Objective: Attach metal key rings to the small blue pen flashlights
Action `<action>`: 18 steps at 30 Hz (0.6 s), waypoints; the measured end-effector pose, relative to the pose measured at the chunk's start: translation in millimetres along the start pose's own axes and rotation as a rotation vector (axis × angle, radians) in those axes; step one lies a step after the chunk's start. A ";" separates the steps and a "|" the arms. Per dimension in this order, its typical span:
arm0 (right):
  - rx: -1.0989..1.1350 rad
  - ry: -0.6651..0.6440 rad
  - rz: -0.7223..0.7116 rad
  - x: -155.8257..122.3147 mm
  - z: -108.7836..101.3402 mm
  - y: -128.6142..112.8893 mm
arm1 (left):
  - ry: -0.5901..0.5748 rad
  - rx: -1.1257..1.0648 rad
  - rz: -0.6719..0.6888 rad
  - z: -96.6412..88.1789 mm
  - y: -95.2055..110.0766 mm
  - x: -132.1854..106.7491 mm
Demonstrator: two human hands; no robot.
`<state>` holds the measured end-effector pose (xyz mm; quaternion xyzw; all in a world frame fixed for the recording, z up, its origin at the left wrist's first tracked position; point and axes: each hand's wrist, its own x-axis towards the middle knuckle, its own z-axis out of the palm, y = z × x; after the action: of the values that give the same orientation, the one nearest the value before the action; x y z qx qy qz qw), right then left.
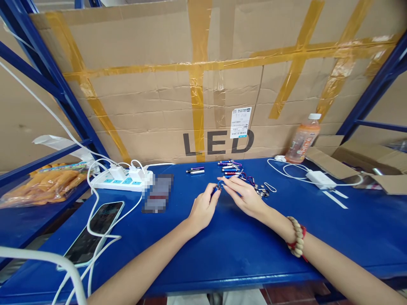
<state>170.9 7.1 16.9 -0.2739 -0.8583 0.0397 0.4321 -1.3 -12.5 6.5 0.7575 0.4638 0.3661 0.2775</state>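
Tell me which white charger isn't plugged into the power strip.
The charger lying on the table at the right, near the orange bottle; the other two chargers stand plugged into the power strip at the left.

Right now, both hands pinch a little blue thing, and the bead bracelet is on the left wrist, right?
No. The head view shows the bead bracelet on the right wrist. The left hand and right hand do pinch the little blue thing.

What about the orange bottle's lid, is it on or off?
On. The bottle stands by the cardboard wall with its white cap sitting on top.
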 end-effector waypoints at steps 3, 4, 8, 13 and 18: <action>0.004 -0.050 0.043 -0.1 -3.0 3.0 | 0.091 0.029 -0.032 -1.5 2.7 -0.7; 0.028 -0.071 0.080 -0.3 -4.0 3.8 | 0.111 0.047 -0.024 -2.2 4.0 -0.9; 0.197 -0.180 0.235 -1.0 -5.6 5.6 | 0.091 0.107 0.014 -3.6 7.2 -0.7; 0.350 -0.185 0.302 1.7 -3.0 6.1 | 0.108 0.071 0.021 -0.5 2.2 1.3; 0.282 -0.110 0.409 2.7 -7.1 18.2 | 0.150 0.092 -0.071 3.1 -4.9 3.4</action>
<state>183.0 22.6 17.8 -0.3761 -0.7932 0.2604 0.4019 -0.2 -7.6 1.9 0.7231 0.5260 0.3901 0.2197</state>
